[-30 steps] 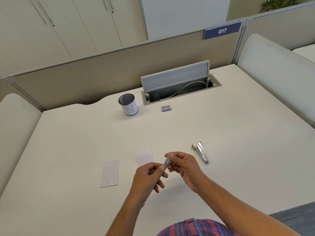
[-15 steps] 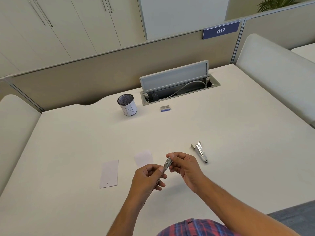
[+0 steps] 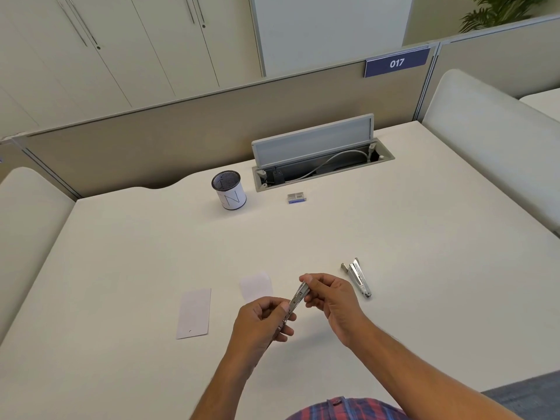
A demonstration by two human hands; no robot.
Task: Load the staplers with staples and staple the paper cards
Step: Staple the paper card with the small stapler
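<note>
the wide, smooth cream-white desk top [image 3: 394, 268] ran from a padded off-white side panel [image 3: 27, 213] at the far left to a matching one at the right. on the left part of the desk lay a long pale rectangular paper card [image 3: 194, 313], flat, and near it to the right a smaller, squarer white paper card [image 3: 256, 285]. further back stood a white cylindrical pen cup with a dark mesh inside [image 3: 229, 190]. above the desk, the left hand [image 3: 260, 321] had its fingers curled round the lower end of a slim silver metal stapler [image 3: 295, 301], and the right hand [image 3: 331, 298] pinched its upper end between thumb and fingertips; the stapler slanted between them, off the surface. behind lay a small blue-and-grey staple box [image 3: 296, 197], in front of an open grey cable hatch [image 3: 318, 156] with its lid raised. right of the hands a second silver metal stapler [image 3: 359, 277] lay on the desk, apart from them. a tan partition [image 3: 151, 147] with a blue "017" sign [image 3: 397, 62] closed the back, with pale cupboards [image 3: 106, 50] beyond.
</note>
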